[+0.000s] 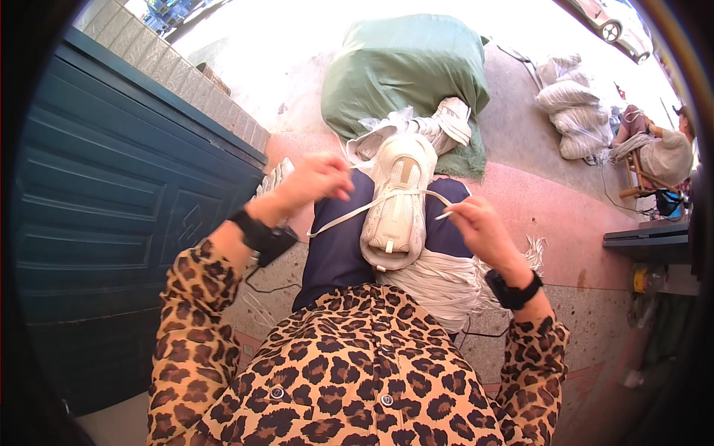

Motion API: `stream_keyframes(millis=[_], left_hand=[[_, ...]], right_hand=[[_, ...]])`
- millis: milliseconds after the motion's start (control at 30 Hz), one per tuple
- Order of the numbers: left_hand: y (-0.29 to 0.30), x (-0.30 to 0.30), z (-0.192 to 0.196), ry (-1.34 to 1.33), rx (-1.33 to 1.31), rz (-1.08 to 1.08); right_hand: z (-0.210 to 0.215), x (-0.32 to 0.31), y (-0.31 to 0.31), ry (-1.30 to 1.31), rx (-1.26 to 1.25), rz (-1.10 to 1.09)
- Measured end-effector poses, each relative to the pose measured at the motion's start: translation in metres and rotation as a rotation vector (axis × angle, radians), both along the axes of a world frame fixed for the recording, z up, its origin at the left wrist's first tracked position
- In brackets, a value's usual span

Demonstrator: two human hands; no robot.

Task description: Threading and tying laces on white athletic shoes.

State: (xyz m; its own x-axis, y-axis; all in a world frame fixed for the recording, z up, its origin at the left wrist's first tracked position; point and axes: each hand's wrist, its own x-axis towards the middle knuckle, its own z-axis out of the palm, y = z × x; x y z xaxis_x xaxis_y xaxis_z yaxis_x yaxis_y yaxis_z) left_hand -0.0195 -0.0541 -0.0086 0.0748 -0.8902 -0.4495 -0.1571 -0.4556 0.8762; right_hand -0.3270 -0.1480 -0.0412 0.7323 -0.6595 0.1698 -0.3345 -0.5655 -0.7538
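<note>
A cream sneaker [401,167] rests on my lap with its toe pointing away from me. One white shoelace [349,217] crosses it, its left part curving loose over my left thigh. The other end of the lace is pinched between the fingers of my right hand [480,227], just right of the shoe, with the tip sticking out. My left hand [323,178] is raised to the left of the shoe, fingers bent and blurred by motion; whether they hold anything does not show. A thick bundle of white laces [439,282] hangs over my right thigh.
More pale sneakers [452,123] lie just ahead, against a large green sack [405,63]. A dark panelled door [126,186] stands at the left. White sacks [576,115] and a seated person [666,152] are at the far right. Cables [271,286] run across the floor.
</note>
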Motion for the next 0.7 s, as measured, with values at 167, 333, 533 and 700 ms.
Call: stream_keyframes(millis=[167,333,533,700], left_hand=[[-0.032,-0.088,-0.025,0.192,0.153,0.02],[-0.047,-0.1,-0.04,0.218,0.342,0.105],[-0.035,-0.113,-0.044,0.398,0.142,0.324],[-0.03,-0.112,-0.049,0.411,0.101,0.307]], right_hand=[[-0.034,0.036,-0.004,0.119,-0.028,-0.002],[-0.04,0.042,-0.014,0.171,-0.055,-0.013],[-0.045,0.042,-0.019,0.244,-0.136,-0.025],[-0.043,0.048,-0.026,0.314,-0.247,0.018]])
